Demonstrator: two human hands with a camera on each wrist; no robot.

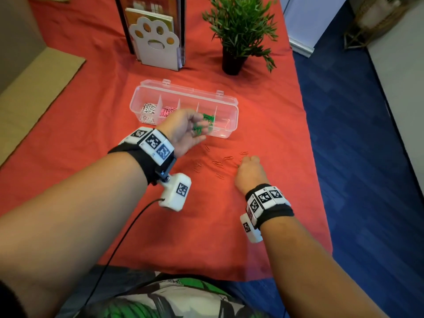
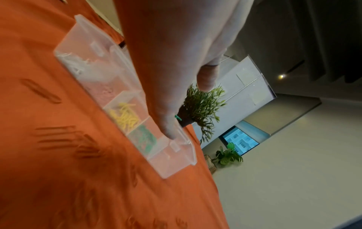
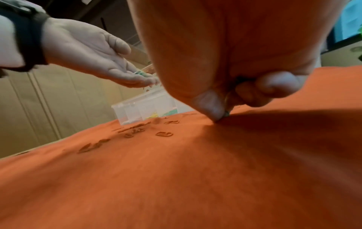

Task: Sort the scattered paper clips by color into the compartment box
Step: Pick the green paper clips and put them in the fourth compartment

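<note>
A clear compartment box (image 1: 231, 104) lies open on the orange cloth, holding white clips (image 1: 148, 110), pink clips (image 1: 167, 111), yellow clips (image 2: 125, 116) and green clips (image 2: 145, 137) in separate compartments. My left hand (image 1: 195, 125) is palm up and tilted over the green compartment, with loose green clips (image 1: 199, 131) lying on its straight fingers. Several orange clips (image 1: 220, 165) lie scattered in front of the box. My right hand (image 1: 249, 160) is down on the cloth at their right end, thumb and finger pinching a paper clip (image 3: 227, 114).
Behind the box stand a potted plant (image 1: 232, 60) and a white paw-shaped book holder (image 1: 156, 42). Cardboard (image 1: 34, 88) lies at the left. The table's right edge drops to blue floor (image 1: 344, 134). A cable hangs from my left wrist camera (image 1: 176, 191).
</note>
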